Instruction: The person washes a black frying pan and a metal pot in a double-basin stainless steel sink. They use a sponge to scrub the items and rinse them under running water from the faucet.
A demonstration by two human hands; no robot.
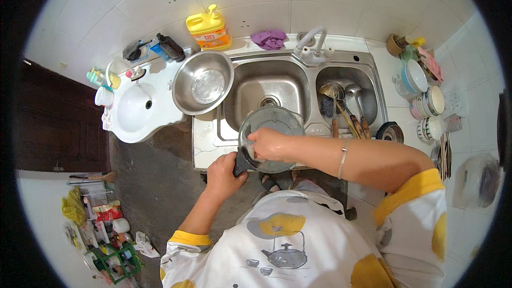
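My left hand (224,176) grips the black handle of a greyish pan (280,122), which is tipped over the front edge of the sink. Inside the pan, against its left side, is my right hand (268,144). Its fingers are curled around a pale, cloth-like piece (251,150), mostly hidden by the hand. Behind the pan lies the large left basin (268,76) of a steel sink, with its drain partly in sight. In the smaller right basin (372,108) rest a wire skimmer (332,90), a steel ladle (354,90) and other wooden-handled utensils.
A steel bowl (184,84) overlaps the sink's left edge, beside a white washbasin (132,122). A white faucet (318,42), a purple cloth (269,40) and a yellow detergent jug (208,28) stand along the back. Stacked bowls (435,100) line the right counter.
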